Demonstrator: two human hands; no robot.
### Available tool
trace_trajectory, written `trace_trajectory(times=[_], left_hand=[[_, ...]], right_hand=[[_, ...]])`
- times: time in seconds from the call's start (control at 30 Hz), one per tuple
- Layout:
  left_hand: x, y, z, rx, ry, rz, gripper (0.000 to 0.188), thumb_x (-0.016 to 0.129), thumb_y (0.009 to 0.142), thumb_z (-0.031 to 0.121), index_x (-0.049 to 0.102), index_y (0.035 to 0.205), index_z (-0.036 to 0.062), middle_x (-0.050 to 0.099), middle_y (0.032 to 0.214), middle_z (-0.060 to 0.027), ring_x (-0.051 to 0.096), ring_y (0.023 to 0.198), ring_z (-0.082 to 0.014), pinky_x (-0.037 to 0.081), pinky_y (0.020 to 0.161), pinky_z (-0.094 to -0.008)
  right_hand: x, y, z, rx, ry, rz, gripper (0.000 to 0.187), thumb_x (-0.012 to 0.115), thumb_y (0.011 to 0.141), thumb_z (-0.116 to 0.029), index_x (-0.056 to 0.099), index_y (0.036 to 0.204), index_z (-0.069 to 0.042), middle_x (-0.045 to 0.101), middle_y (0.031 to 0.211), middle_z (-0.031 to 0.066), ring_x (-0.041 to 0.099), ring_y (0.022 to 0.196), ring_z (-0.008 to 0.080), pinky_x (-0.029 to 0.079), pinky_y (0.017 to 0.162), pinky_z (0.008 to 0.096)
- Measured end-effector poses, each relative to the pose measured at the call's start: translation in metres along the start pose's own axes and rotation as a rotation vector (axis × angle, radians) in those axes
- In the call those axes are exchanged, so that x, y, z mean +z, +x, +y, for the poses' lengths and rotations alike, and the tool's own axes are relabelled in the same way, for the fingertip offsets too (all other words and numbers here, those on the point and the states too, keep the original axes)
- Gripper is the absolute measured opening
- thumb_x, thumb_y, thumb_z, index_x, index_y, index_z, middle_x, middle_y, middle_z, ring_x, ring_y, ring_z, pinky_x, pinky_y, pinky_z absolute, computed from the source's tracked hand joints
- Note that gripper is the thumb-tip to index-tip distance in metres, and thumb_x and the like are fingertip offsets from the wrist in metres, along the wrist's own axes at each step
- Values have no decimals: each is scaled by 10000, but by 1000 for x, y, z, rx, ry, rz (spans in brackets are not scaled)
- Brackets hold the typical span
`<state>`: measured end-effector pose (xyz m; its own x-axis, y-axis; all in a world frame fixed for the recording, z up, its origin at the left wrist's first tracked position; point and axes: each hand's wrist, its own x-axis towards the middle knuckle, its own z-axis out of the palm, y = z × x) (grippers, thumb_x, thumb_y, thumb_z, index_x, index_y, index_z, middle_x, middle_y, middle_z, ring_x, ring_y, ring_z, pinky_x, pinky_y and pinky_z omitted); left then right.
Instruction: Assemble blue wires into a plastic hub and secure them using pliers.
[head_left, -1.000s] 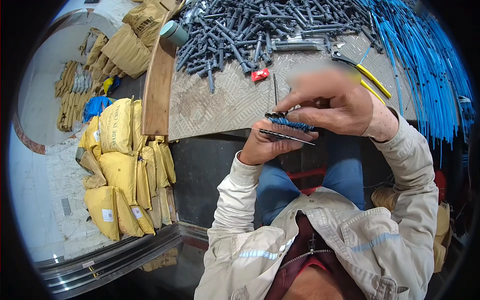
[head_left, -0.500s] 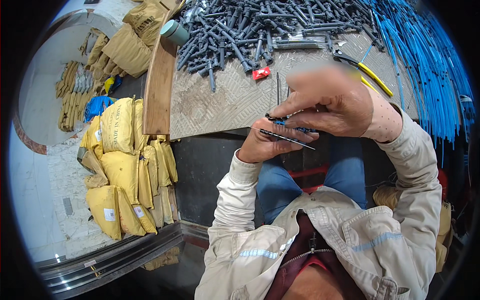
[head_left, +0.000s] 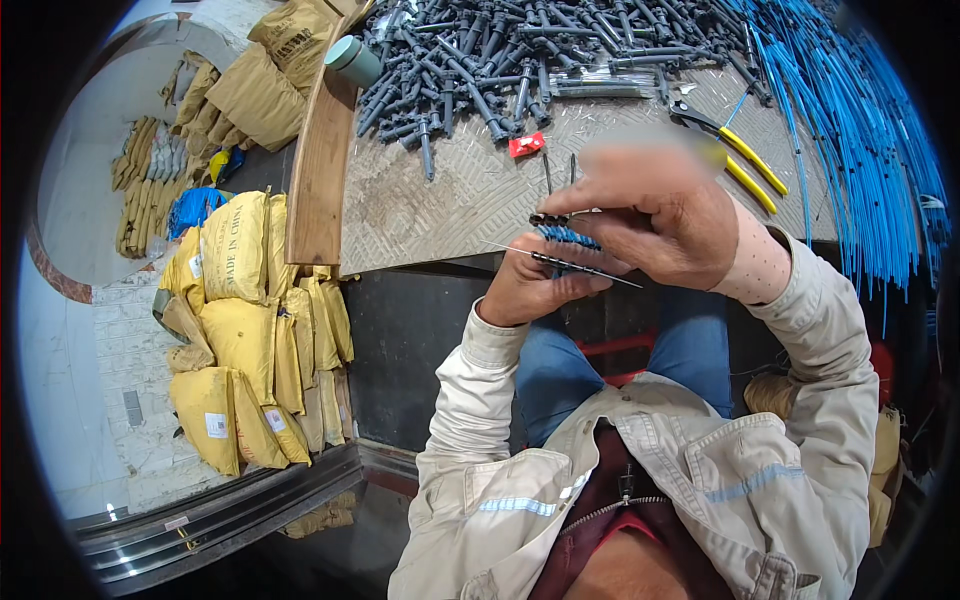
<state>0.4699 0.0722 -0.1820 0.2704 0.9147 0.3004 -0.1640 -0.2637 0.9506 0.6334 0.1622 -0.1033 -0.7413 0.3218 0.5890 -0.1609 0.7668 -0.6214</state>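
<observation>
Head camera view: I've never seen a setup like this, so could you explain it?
There's no machine here, just a person working bare-handed. A wide fisheye camera worn on the head looks down, so straight edges bend near the rim. On the worktable lie a heap of dark grey parts, a red packet, yellow-handled cutters and, at the right, many thin blue strands. The left hand holds a small blue-and-black bundle and a thin, partly dark rod. The right hand is at the bundle; whether it pinches it is unclear.
</observation>
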Motion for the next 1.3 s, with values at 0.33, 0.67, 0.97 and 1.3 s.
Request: trace_trajectory(times=[0.33,0.67,0.97,1.3], left_hand=[[2,-1,4,52,124,26,205,684,711,-8,679,911,31,652,916,-83,611,868,-182,470,783,-285],[4,8,11,126,105,-31,254,666,701,-12,681,947,54,648,972,-88,588,966,-203,427,868,-300],[1,6,11,106,141,-80,261,658,703,-9,681,953,58,652,974,-74,583,980,-199,414,886,-301],[-1,3,6,-47,116,-56,201,675,747,54,683,948,58,664,935,-59,601,786,-113,479,674,-250]], right_hand=[[0,6,-10,98,-51,-45,179,634,715,-56,630,894,-63,464,620,66,450,538,189,339,482,299],[-8,7,-3,3,41,-142,253,627,708,-2,643,957,-46,452,610,59,448,558,179,343,506,289],[-3,6,-3,63,93,-115,258,633,710,-1,646,965,-36,460,610,58,442,563,169,343,516,290],[3,0,-6,213,175,156,78,641,758,-58,620,807,-1,492,631,31,425,516,108,306,462,239]])
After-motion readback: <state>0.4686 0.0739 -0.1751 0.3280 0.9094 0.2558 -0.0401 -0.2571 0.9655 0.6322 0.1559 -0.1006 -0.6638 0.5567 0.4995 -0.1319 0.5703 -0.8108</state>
